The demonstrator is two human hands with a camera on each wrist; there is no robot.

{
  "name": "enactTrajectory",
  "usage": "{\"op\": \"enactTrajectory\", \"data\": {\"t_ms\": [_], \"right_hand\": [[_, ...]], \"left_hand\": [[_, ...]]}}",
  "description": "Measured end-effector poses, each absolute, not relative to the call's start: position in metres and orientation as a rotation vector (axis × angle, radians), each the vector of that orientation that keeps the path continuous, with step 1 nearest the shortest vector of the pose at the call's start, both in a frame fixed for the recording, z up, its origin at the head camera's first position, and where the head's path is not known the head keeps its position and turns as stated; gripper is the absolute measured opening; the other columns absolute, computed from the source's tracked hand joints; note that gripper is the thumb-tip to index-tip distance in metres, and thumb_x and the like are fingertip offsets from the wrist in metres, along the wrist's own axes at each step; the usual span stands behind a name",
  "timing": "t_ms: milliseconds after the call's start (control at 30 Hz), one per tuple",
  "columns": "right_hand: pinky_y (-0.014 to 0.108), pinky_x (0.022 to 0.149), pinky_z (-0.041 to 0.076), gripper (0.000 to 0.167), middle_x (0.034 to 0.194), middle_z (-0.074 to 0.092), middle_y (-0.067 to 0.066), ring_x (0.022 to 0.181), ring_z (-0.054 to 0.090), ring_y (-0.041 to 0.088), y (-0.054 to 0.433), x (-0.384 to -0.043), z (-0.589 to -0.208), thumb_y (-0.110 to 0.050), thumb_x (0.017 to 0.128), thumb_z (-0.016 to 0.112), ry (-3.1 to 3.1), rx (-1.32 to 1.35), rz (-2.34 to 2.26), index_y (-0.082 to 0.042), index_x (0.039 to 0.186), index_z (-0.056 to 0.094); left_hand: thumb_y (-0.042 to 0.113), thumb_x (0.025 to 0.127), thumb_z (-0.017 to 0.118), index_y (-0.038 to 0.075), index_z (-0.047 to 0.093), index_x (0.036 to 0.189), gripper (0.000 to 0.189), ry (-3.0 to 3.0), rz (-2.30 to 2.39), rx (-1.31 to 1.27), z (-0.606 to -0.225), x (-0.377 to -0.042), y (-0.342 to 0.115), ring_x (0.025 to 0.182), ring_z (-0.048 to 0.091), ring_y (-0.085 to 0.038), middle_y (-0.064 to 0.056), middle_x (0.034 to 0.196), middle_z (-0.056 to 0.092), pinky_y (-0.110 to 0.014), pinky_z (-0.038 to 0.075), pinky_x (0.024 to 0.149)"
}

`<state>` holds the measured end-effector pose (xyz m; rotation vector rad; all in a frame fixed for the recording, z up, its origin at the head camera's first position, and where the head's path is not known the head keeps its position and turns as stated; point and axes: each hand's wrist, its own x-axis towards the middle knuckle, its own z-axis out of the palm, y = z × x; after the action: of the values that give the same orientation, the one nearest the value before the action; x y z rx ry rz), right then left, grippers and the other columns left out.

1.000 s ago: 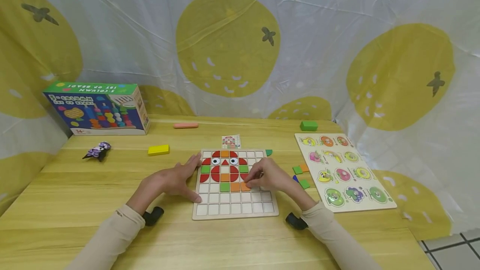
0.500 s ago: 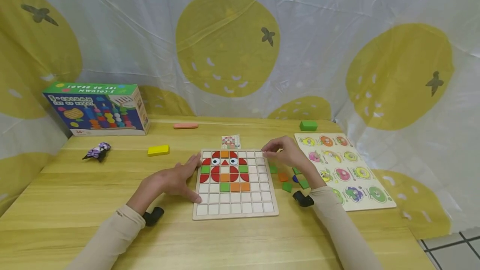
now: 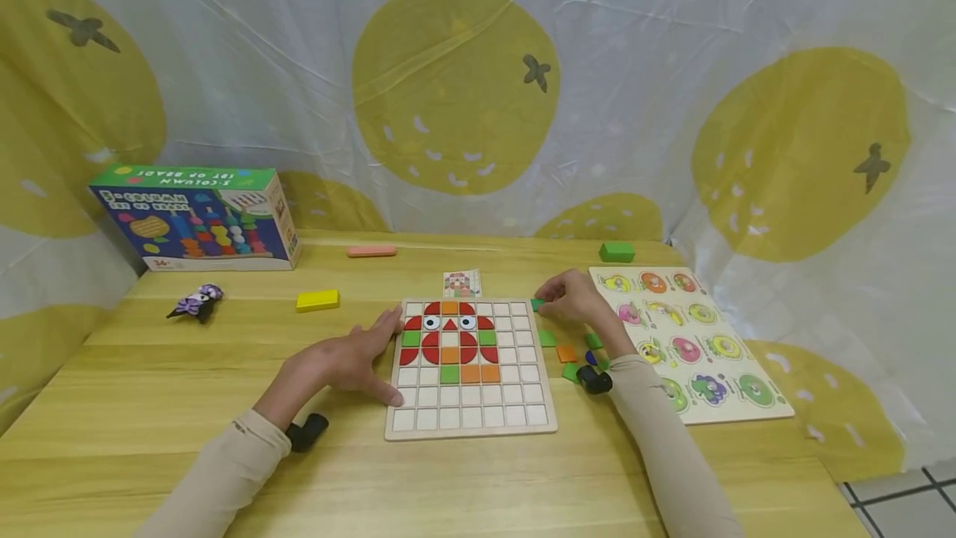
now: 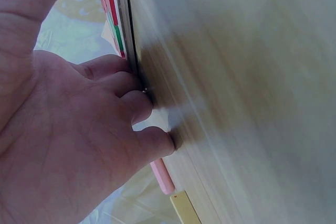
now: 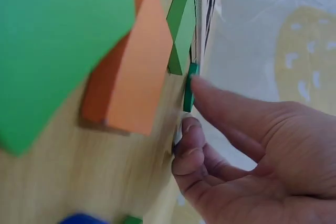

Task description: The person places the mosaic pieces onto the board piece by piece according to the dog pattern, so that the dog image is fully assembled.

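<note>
A wooden grid board (image 3: pixel 470 432) lies on the table, with red, orange and green tiles forming a face with two eye tiles. My left hand (image 3: pixel 338 361) rests spread along its left edge, thumb at the lower edge and fingertips at the upper corner; in the left wrist view those fingers (image 4: pixel 134 106) touch the tabletop. Beyond the board's upper right corner, my right hand (image 3: pixel 573 301) has thumb and curled fingers at a dark green quarter-circle tile (image 3: pixel 536 304). The right wrist view shows the thumb against this tile (image 5: pixel 190 90) and a fingertip at its lower end.
Loose green and orange tiles (image 3: pixel 567 354) and a blue piece (image 3: pixel 591 358) lie between the board and a fruit puzzle board (image 3: pixel 735 411). A pattern card (image 3: pixel 462 281) lies behind the grid. Yellow (image 3: pixel 317 300) and green blocks (image 3: pixel 617 252), a pink stick and a boxed toy (image 3: pixel 197 218) stand farther out.
My right hand has left the orange tile in the grid and moved right and away to the green quarter-circle tile. My left hand stays on the board's edge.
</note>
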<state>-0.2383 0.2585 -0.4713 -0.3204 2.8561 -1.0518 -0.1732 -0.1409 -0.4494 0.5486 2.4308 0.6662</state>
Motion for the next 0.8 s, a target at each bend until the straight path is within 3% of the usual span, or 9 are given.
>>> {"op": "enactTrajectory", "data": {"t_ms": [133, 500, 667, 800], "right_hand": [[0.034, 0.074, 0.057, 0.011, 0.086, 0.075, 0.006, 0.078, 0.066, 0.019, 0.259, -0.238, -0.471, -0.006, 0.089, 0.088, 2.865, -0.326, -1.000, 0.000, 0.096, 0.082], [0.034, 0.076, 0.055, 0.009, 0.088, 0.074, 0.008, 0.080, 0.064, 0.020, 0.259, -0.236, -0.467, -0.004, 0.092, 0.085, 2.876, -0.386, -1.087, -0.001, 0.095, 0.078], [0.033, 0.063, 0.055, 0.009, 0.088, 0.076, 0.018, 0.076, 0.068, 0.038, 0.261, -0.231, -0.455, -0.005, 0.101, 0.076, 2.800, -0.474, -1.239, 0.000, 0.106, 0.082], [0.042, 0.062, 0.062, 0.017, 0.089, 0.077, 0.023, 0.077, 0.071, 0.047, 0.261, -0.223, -0.446, -0.003, 0.101, 0.075, 2.640, -0.475, -1.349, 0.007, 0.114, 0.078]], "left_hand": [[0.051, 0.081, 0.093, 0.006, -0.003, 0.173, 0.140, 2.434, 0.664, 0.548, -0.448, -0.173, -0.140, 0.154, 0.008, -0.070, -0.025, 0.179, 0.001, -0.081, 0.015, 0.121], [0.051, 0.082, 0.093, 0.007, -0.003, 0.173, 0.140, 2.432, 0.659, 0.543, -0.447, -0.172, -0.141, 0.154, 0.009, -0.069, -0.025, 0.179, 0.001, -0.082, 0.016, 0.120], [0.052, 0.082, 0.093, 0.007, -0.004, 0.173, 0.140, 2.434, 0.653, 0.550, -0.447, -0.173, -0.141, 0.155, 0.008, -0.069, -0.025, 0.179, 0.000, -0.082, 0.015, 0.121], [0.051, 0.083, 0.093, 0.007, -0.004, 0.173, 0.139, 2.429, 0.656, 0.549, -0.447, -0.174, -0.141, 0.156, 0.006, -0.068, -0.023, 0.180, 0.000, -0.081, 0.014, 0.122]]}}
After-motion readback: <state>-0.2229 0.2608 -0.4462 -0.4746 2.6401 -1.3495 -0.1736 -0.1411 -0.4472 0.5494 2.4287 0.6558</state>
